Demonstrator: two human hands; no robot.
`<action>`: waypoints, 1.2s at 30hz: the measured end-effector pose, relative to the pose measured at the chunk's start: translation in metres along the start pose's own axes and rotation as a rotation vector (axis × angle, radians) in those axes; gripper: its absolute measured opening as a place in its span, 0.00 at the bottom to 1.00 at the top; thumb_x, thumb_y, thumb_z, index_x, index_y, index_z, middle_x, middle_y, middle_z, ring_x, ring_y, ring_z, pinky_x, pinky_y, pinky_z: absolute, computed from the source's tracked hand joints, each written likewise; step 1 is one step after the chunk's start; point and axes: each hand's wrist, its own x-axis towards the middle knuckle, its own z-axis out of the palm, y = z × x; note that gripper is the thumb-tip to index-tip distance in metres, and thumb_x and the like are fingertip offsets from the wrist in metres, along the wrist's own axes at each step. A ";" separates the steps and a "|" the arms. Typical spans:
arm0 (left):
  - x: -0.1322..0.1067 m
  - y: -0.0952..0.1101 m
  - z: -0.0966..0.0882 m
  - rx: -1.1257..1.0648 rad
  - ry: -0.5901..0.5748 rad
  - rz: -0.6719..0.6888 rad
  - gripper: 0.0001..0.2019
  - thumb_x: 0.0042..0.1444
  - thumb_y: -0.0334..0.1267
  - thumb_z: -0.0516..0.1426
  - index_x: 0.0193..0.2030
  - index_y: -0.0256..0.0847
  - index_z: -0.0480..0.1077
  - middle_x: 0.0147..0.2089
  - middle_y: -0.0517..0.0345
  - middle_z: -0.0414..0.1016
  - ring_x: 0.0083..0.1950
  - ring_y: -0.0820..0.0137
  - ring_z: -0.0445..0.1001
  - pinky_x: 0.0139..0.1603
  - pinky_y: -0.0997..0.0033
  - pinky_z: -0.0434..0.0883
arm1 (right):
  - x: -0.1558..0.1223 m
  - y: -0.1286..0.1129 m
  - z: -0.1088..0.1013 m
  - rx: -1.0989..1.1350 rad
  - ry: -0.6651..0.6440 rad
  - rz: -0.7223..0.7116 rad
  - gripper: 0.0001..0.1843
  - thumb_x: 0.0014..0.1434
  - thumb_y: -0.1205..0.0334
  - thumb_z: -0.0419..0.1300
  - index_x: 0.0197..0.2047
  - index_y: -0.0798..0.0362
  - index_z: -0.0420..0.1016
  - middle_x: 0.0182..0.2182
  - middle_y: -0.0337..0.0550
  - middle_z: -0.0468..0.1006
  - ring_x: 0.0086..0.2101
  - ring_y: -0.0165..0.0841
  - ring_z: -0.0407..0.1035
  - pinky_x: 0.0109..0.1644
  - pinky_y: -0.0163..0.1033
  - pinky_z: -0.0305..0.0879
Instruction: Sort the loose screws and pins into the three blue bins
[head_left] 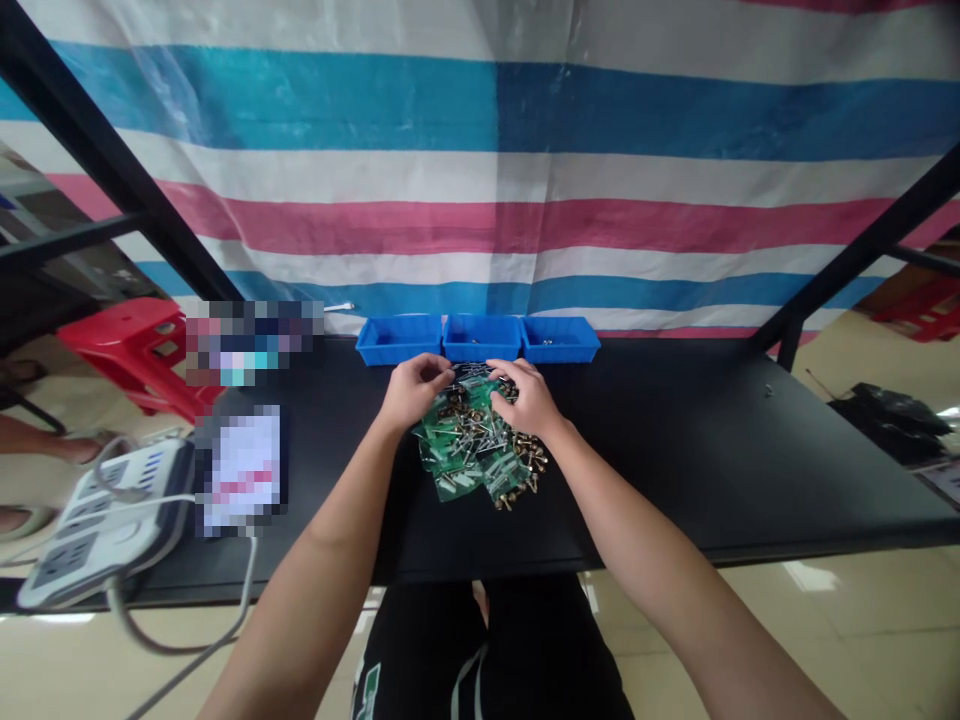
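Note:
A heap of small screws, brass fittings and green plastic bags (480,445) lies in the middle of the black table (712,460). My left hand (414,388) rests on the heap's far left edge with its fingers curled and pinched at small parts. My right hand (527,396) sits on the far right side of the heap, fingers bent down into the screws. What each hand grips is too small to name. Three blue bins (478,338) stand in a row just beyond both hands.
A white power strip (90,520) with a grey cable lies at the table's left front corner beside blurred-out items. A red plastic stool (127,345) stands to the left. Black frame posts rise at both sides, and a striped tarp hangs behind.

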 end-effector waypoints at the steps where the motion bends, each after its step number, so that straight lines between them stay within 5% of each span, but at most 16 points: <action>1: 0.000 0.001 0.001 -0.033 -0.006 0.001 0.17 0.47 0.50 0.61 0.34 0.36 0.71 0.36 0.53 0.77 0.35 0.69 0.73 0.40 0.67 0.70 | 0.000 -0.004 0.000 0.011 -0.029 -0.035 0.28 0.51 0.64 0.56 0.57 0.52 0.69 0.44 0.44 0.78 0.46 0.40 0.67 0.55 0.46 0.62; 10: -0.007 0.016 0.013 -0.098 0.020 0.020 0.25 0.45 0.46 0.63 0.48 0.36 0.67 0.38 0.52 0.79 0.34 0.70 0.73 0.39 0.67 0.70 | 0.001 -0.010 0.000 0.084 -0.190 -0.196 0.37 0.52 0.60 0.58 0.65 0.54 0.59 0.60 0.48 0.67 0.57 0.43 0.59 0.60 0.52 0.57; 25: -0.013 0.019 0.021 0.131 -0.002 0.079 0.27 0.49 0.40 0.59 0.57 0.39 0.61 0.40 0.54 0.80 0.39 0.66 0.77 0.42 0.68 0.70 | 0.002 -0.001 0.000 0.007 -0.322 -0.131 0.40 0.51 0.54 0.61 0.66 0.51 0.58 0.63 0.45 0.62 0.54 0.46 0.55 0.57 0.56 0.55; 32: -0.013 0.021 0.017 0.229 -0.002 0.120 0.33 0.50 0.38 0.58 0.63 0.38 0.54 0.44 0.53 0.79 0.43 0.65 0.77 0.45 0.67 0.70 | 0.004 0.004 0.001 -0.091 -0.291 -0.150 0.38 0.51 0.54 0.60 0.66 0.52 0.60 0.62 0.43 0.65 0.50 0.44 0.56 0.56 0.53 0.56; 36: -0.009 0.022 0.011 0.269 0.090 0.066 0.30 0.52 0.42 0.59 0.61 0.37 0.58 0.45 0.51 0.79 0.44 0.63 0.76 0.46 0.65 0.70 | 0.007 0.008 0.003 -0.277 -0.233 -0.034 0.43 0.53 0.51 0.57 0.69 0.52 0.50 0.67 0.43 0.55 0.53 0.49 0.53 0.54 0.54 0.55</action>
